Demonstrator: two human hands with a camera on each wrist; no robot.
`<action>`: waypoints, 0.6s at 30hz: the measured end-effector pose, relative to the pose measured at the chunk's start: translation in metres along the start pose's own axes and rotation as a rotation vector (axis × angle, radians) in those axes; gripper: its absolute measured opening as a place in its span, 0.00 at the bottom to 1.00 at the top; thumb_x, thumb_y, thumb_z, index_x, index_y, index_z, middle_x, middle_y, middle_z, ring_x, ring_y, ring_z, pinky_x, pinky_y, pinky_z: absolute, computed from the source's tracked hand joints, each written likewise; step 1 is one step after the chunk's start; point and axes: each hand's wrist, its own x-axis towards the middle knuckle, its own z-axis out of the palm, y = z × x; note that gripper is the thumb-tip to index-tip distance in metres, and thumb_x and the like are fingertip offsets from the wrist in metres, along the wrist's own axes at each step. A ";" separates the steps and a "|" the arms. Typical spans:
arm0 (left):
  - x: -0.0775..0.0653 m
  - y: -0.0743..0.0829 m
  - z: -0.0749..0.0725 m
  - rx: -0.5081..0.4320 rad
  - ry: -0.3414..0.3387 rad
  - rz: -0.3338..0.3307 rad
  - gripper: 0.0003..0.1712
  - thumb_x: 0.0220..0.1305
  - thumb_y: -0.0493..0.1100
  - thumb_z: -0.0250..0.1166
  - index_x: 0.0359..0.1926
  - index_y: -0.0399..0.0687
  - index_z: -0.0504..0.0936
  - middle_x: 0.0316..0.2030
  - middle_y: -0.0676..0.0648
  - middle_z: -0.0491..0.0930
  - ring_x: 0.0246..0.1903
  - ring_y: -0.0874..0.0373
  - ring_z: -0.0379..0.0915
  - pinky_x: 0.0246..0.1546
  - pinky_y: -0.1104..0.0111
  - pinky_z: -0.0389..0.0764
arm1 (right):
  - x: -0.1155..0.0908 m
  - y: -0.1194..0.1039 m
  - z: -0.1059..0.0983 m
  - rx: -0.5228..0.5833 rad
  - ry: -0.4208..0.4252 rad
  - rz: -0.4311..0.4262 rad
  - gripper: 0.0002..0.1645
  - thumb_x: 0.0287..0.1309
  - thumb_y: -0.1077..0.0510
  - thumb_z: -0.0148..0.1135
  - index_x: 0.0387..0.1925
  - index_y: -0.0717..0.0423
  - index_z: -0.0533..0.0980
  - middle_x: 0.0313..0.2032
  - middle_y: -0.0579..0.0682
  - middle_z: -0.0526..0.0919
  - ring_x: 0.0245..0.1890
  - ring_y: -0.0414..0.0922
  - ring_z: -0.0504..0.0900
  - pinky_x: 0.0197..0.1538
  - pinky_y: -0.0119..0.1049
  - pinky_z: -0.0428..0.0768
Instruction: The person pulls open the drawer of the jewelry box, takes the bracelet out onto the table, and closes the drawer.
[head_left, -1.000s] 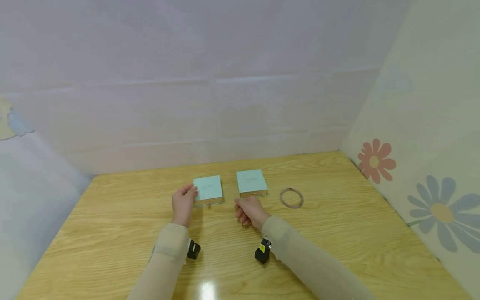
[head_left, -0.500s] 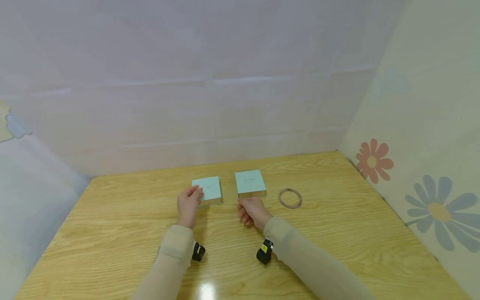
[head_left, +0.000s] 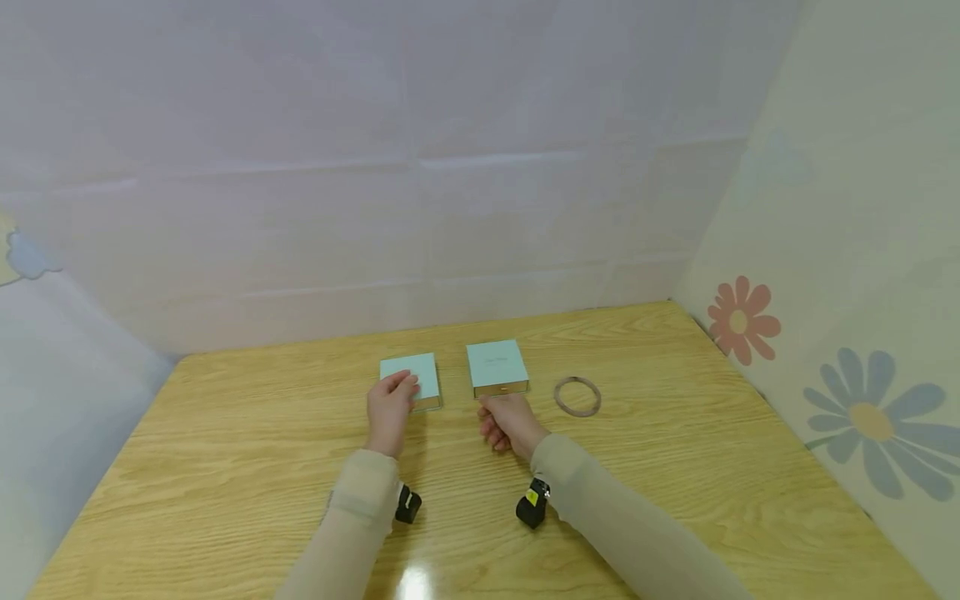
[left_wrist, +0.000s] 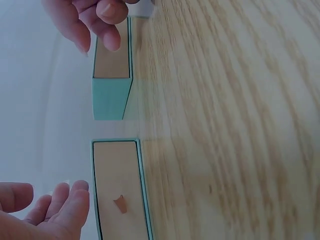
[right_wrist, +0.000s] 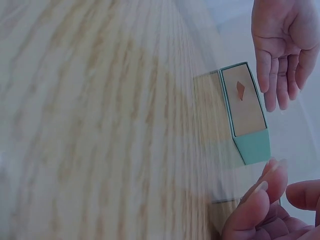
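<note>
Two small pale-blue drawer boxes lie side by side on the table. In the head view, my left hand [head_left: 392, 408] is over the front of the left box [head_left: 427, 368], covering part of its lid. The right wrist view shows the fingers of that left hand [right_wrist: 285, 55] nearly straight, holding nothing. Across the left box's tan drawer front [left_wrist: 112, 170] sits a small brown tab [left_wrist: 120, 204]. My right hand [head_left: 512, 421] is just before the right box [head_left: 497, 363], fingers loosely bent and nothing visible in them; whether it touches the box cannot be told.
To the right of the boxes a brownish bangle [head_left: 557, 397] lies flat on the wooden table [head_left: 675, 467]. A pale cloth wall [head_left: 420, 225] rises behind the table's back edge. A flowered wall [head_left: 810, 333] borders the right side.
My left hand has moved right, from the left box's side to over its front. My right hand has shifted slightly right. Boxes and bangle keep their places, while the head view turns a little.
</note>
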 end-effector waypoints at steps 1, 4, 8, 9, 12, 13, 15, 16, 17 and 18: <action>0.000 0.000 0.001 -0.004 -0.003 0.002 0.20 0.72 0.36 0.55 0.58 0.25 0.73 0.52 0.30 0.76 0.51 0.41 0.75 0.50 0.58 0.78 | 0.000 0.000 0.000 0.001 0.001 0.000 0.18 0.71 0.56 0.49 0.37 0.69 0.75 0.12 0.46 0.71 0.09 0.36 0.65 0.12 0.26 0.64; 0.000 0.000 0.004 -0.008 -0.010 0.005 0.20 0.72 0.36 0.55 0.58 0.24 0.73 0.52 0.31 0.76 0.52 0.41 0.75 0.55 0.53 0.76 | 0.000 0.000 -0.001 -0.001 0.009 0.003 0.17 0.70 0.56 0.50 0.36 0.68 0.75 0.12 0.46 0.72 0.08 0.36 0.65 0.12 0.26 0.64; -0.001 -0.001 0.007 -0.006 -0.016 0.019 0.19 0.72 0.36 0.55 0.57 0.24 0.73 0.52 0.30 0.76 0.52 0.40 0.75 0.56 0.52 0.75 | 0.001 0.001 -0.003 -0.013 0.024 0.005 0.17 0.70 0.56 0.50 0.35 0.67 0.76 0.13 0.46 0.72 0.09 0.36 0.65 0.12 0.25 0.64; -0.001 -0.002 0.007 -0.005 -0.019 0.019 0.19 0.72 0.36 0.55 0.57 0.24 0.73 0.52 0.30 0.76 0.52 0.39 0.75 0.56 0.52 0.75 | 0.001 0.001 -0.004 -0.016 0.028 0.005 0.17 0.70 0.55 0.50 0.35 0.67 0.76 0.13 0.46 0.72 0.09 0.36 0.65 0.12 0.25 0.65; -0.002 -0.001 0.010 -0.005 -0.021 0.019 0.19 0.72 0.35 0.54 0.58 0.24 0.73 0.52 0.30 0.75 0.53 0.39 0.74 0.57 0.51 0.74 | 0.002 0.001 -0.005 -0.017 0.034 0.008 0.18 0.70 0.55 0.50 0.35 0.67 0.76 0.13 0.46 0.73 0.09 0.36 0.65 0.12 0.25 0.65; -0.002 -0.001 0.011 -0.006 -0.022 0.019 0.19 0.72 0.35 0.54 0.58 0.24 0.73 0.53 0.30 0.75 0.53 0.39 0.74 0.57 0.51 0.74 | 0.002 0.001 -0.006 -0.017 0.038 0.011 0.18 0.70 0.55 0.50 0.36 0.68 0.76 0.13 0.46 0.73 0.09 0.36 0.65 0.12 0.26 0.65; -0.003 0.000 0.014 -0.009 -0.024 0.017 0.19 0.72 0.35 0.54 0.58 0.24 0.73 0.53 0.30 0.75 0.53 0.39 0.74 0.58 0.51 0.74 | 0.002 0.001 -0.008 -0.020 0.043 0.014 0.19 0.71 0.55 0.50 0.36 0.68 0.76 0.12 0.46 0.73 0.08 0.36 0.65 0.12 0.25 0.65; -0.003 0.000 0.015 -0.006 -0.022 0.017 0.19 0.72 0.35 0.54 0.58 0.24 0.73 0.53 0.30 0.76 0.53 0.39 0.74 0.58 0.51 0.74 | 0.002 0.001 -0.008 -0.022 0.045 0.014 0.19 0.71 0.55 0.50 0.36 0.68 0.76 0.12 0.46 0.73 0.08 0.36 0.66 0.12 0.25 0.66; -0.003 0.000 0.016 -0.008 -0.028 0.018 0.19 0.72 0.35 0.54 0.58 0.24 0.73 0.53 0.30 0.75 0.53 0.39 0.74 0.58 0.50 0.74 | 0.002 0.001 -0.009 -0.023 0.048 0.015 0.19 0.71 0.55 0.50 0.37 0.68 0.76 0.12 0.46 0.73 0.08 0.36 0.66 0.12 0.25 0.66; -0.003 0.000 0.017 -0.009 -0.034 0.017 0.19 0.72 0.35 0.54 0.58 0.25 0.73 0.53 0.30 0.75 0.54 0.39 0.74 0.58 0.51 0.74 | 0.002 0.001 -0.009 -0.024 0.051 0.016 0.19 0.71 0.55 0.50 0.37 0.68 0.77 0.13 0.46 0.73 0.08 0.36 0.66 0.12 0.25 0.66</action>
